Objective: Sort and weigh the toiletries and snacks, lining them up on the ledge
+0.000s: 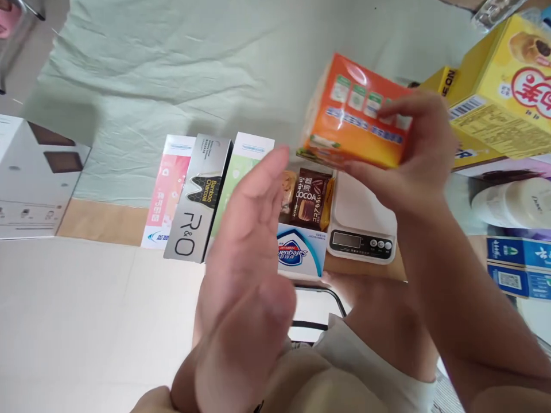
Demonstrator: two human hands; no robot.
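Observation:
An orange-red pack (pixel 357 129) with small green-topped pictures and blue lettering is gripped at its right end by my right hand (pixel 417 146). It is held up over the table's front part, above a white digital scale (pixel 364 212). My left hand (pixel 249 241) is raised flat, fingers stretched out together, holding nothing. Behind it are a green and white box (pixel 247 155), brown cocoa snack packets (pixel 312 198) and a white and blue Safeguard soap box (pixel 301 249), each partly covered. To its left lie a silver R&O Bamboo Charcoal box (pixel 198 201) and a pink box (pixel 166 195).
A white carton (pixel 34 178) stands at the left. On the right are a large yellow snack box (pixel 495 92), a white Dove bottle (pixel 516 202) and blue boxes (pixel 516 267). A pale green cloth (pixel 172 69) covers the table.

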